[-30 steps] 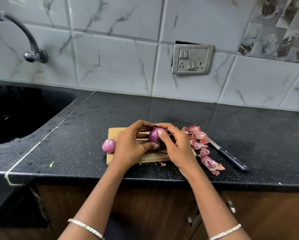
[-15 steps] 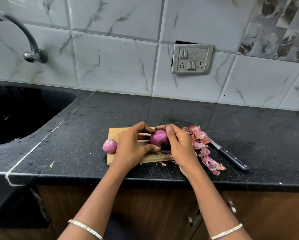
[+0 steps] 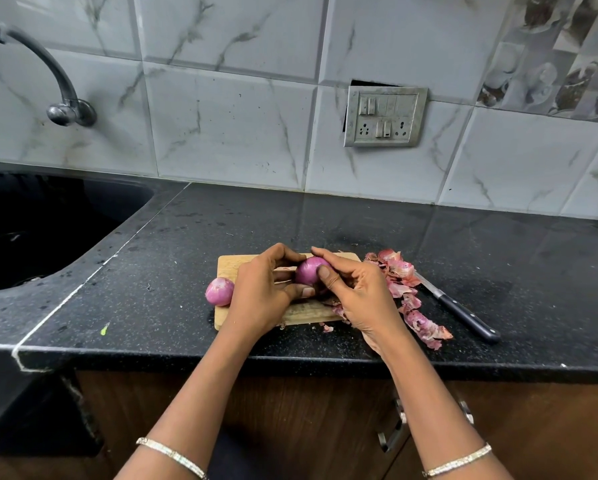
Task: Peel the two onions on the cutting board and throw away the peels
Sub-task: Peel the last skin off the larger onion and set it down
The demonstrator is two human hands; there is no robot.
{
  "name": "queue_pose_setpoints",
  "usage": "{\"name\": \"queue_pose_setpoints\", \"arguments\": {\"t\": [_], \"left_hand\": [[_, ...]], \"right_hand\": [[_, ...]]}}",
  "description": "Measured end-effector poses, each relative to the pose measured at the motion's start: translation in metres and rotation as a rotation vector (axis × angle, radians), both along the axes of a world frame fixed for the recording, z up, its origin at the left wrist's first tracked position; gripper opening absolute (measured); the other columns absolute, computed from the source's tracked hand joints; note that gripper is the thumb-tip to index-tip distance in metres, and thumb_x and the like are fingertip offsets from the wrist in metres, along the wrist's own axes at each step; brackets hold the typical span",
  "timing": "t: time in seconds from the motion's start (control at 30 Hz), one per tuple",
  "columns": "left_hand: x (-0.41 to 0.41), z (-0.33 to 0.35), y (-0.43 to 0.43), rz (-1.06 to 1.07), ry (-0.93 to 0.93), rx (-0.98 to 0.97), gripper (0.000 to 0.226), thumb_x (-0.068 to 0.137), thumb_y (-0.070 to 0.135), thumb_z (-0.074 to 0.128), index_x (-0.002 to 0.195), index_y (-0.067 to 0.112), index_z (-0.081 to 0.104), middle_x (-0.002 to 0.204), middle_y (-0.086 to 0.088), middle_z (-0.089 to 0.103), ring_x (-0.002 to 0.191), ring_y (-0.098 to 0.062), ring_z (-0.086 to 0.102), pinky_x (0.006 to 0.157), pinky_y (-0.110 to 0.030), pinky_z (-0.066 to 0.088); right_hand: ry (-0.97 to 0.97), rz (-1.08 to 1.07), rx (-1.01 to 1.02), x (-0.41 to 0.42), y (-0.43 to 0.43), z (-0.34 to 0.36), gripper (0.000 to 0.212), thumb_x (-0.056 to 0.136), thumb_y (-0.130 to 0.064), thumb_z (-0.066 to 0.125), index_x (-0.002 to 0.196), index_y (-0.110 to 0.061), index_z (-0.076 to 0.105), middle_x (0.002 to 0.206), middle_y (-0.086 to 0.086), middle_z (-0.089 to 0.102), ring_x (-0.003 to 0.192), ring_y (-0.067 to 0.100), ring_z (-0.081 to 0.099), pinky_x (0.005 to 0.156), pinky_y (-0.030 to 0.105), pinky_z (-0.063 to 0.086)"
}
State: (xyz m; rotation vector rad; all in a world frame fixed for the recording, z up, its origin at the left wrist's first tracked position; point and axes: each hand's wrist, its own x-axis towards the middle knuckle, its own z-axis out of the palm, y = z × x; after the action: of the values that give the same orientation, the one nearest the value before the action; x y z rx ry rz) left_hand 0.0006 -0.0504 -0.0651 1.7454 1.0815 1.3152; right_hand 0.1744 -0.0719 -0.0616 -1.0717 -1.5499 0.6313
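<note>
The red onion (image 3: 309,270) hangs just over the cutting board (image 3: 230,265), grasped by both my left grip (image 3: 261,294) and right grip (image 3: 360,299): peeling, I judge, with the peels (image 3: 405,285) on the table (image 3: 186,237) to bin next.

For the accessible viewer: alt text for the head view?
Left hand and right hand hold a round purple onion over a wooden cutting board on a black speckled countertop. A second, pinkish onion rests at the board's left edge; papery pink peels and a black-handled knife lie to the right.
</note>
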Motion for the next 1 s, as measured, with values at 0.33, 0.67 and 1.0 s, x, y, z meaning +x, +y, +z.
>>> {"name": "queue_pose_setpoints", "arguments": {"t": [0.33, 0.67, 1.0], "left_hand": [[-0.001, 0.0, -0.002, -0.007, -0.028, 0.019, 0.046, 0.065, -0.005, 0.09, 0.091, 0.024, 0.066, 0.102, 0.002, 0.076, 0.091, -0.012, 0.075, 0.086, -0.039, 0.062], [0.002, 0.001, -0.005, -0.014, 0.015, 0.101, 0.055, 0.058, 0.002, 0.096, 0.101, 0.017, 0.067, 0.098, 0.006, 0.075, 0.093, -0.003, 0.072, 0.084, -0.025, 0.061], [0.006, 0.001, -0.005, -0.017, 0.242, 0.126, 0.059, 0.062, 0.036, 0.096, 0.112, 0.023, 0.067, 0.098, 0.01, 0.077, 0.091, 0.001, 0.071, 0.088, -0.03, 0.058]], "right_hand": [[-0.025, -0.058, -0.008, -0.008, -0.003, 0.004, 0.027, 0.084, -0.033, 0.082, 0.108, -0.023, 0.076, 0.101, -0.008, 0.077, 0.098, 0.009, 0.072, 0.089, 0.039, 0.059], [0.061, -0.105, -0.003, -0.008, -0.001, 0.004, 0.01, 0.095, -0.021, 0.07, 0.088, -0.015, 0.073, 0.088, 0.002, 0.075, 0.088, 0.019, 0.071, 0.084, 0.048, 0.057], [0.054, -0.063, -0.074, -0.007, -0.002, 0.001, 0.019, 0.084, -0.028, 0.079, 0.097, -0.018, 0.071, 0.1, 0.002, 0.075, 0.096, 0.017, 0.071, 0.078, 0.038, 0.062]]}}
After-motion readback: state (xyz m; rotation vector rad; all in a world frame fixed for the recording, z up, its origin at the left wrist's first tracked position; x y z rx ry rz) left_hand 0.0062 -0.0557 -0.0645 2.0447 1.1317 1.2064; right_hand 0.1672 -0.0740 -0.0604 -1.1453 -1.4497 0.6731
